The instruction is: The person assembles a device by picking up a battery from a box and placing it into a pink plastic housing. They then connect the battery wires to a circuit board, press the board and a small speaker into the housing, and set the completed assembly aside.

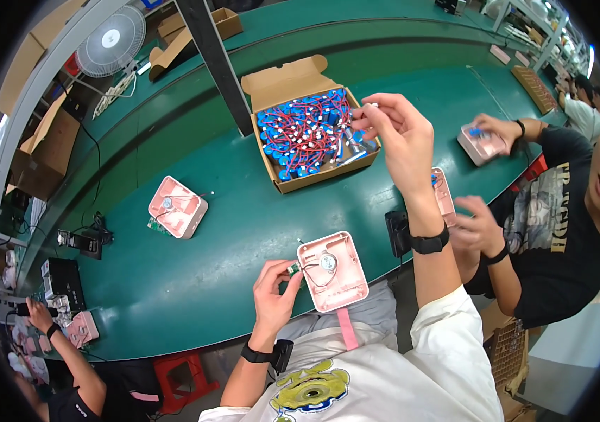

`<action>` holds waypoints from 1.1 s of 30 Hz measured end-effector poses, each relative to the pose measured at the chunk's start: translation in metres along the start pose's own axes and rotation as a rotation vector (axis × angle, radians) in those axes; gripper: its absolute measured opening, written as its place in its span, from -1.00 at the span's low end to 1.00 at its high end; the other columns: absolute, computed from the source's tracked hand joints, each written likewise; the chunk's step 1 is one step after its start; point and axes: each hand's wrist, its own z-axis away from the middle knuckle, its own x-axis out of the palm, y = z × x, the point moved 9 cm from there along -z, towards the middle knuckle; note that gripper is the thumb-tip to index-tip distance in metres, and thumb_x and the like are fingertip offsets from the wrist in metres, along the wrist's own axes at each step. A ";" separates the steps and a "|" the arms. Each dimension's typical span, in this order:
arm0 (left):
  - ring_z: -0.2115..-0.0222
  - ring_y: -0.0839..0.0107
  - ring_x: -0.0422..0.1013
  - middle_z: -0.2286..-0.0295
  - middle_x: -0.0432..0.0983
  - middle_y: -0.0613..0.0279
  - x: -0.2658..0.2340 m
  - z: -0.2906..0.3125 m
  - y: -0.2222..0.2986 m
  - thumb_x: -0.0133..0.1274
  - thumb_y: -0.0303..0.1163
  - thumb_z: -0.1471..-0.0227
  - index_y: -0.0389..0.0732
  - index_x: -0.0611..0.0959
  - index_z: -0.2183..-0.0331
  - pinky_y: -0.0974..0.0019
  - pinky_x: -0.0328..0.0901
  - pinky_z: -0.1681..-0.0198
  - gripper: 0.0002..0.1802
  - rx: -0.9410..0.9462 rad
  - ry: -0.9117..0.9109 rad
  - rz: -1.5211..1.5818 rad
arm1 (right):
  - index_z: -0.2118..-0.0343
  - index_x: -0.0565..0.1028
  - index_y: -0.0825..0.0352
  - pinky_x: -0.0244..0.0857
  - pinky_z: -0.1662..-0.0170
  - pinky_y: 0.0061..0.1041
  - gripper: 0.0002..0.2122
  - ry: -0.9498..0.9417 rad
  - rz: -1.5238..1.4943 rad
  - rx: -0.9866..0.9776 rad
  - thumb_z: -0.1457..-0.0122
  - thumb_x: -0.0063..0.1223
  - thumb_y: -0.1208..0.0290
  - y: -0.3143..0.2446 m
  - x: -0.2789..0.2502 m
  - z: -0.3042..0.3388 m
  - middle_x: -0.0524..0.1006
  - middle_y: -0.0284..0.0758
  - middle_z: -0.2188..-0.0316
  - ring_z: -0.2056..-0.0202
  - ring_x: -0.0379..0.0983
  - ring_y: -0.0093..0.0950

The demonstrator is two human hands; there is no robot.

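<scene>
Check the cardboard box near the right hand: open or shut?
Open: the cardboard box has its lid raised, and red-wired blue parts show inside.

Green workbench (138,295), red stool (166,380) by its near edge, dark post (217,63), round fan (110,39) beyond.

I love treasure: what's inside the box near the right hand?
Blue cylinders, red wires and white plugs fill most of the box. They cover whatever lies underneath.

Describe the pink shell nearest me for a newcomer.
On the green table, find the open cardboard box of blue cylinders. Toward you, at the table's near edge, is a pink shell. Only this shell has your left hand beside it, pinching a green board.
</scene>
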 end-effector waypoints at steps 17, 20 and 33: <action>0.15 0.43 0.49 0.11 0.54 0.12 -0.015 0.001 -0.006 0.26 -0.74 -0.04 -0.36 0.67 0.11 0.43 0.43 0.12 -0.67 0.097 0.005 -0.077 | -0.14 0.53 0.50 0.41 0.28 -0.62 -0.68 -0.389 -0.185 0.404 -0.37 -0.01 0.57 0.008 0.068 0.121 0.56 -0.33 0.37 0.37 0.48 -0.62; 0.15 0.43 0.50 0.11 0.54 0.12 -0.014 0.003 -0.002 0.27 -0.74 -0.04 -0.36 0.67 0.11 0.43 0.44 0.12 -0.67 0.103 -0.001 -0.085 | -0.12 0.53 0.50 0.41 0.28 -0.62 -0.70 -0.400 -0.175 0.395 -0.37 0.00 0.57 0.004 0.066 0.120 0.57 -0.33 0.37 0.36 0.49 -0.62; 0.21 0.45 0.51 0.17 0.54 0.15 -0.011 0.003 0.001 0.25 -0.76 -0.05 -0.38 0.67 0.11 0.42 0.46 0.14 -0.68 0.047 -0.008 -0.082 | 0.11 0.53 0.52 0.44 0.20 -0.63 -0.88 -0.493 -0.123 0.562 -0.35 0.12 0.61 0.021 0.076 0.180 0.65 -0.29 0.31 0.27 0.55 -0.65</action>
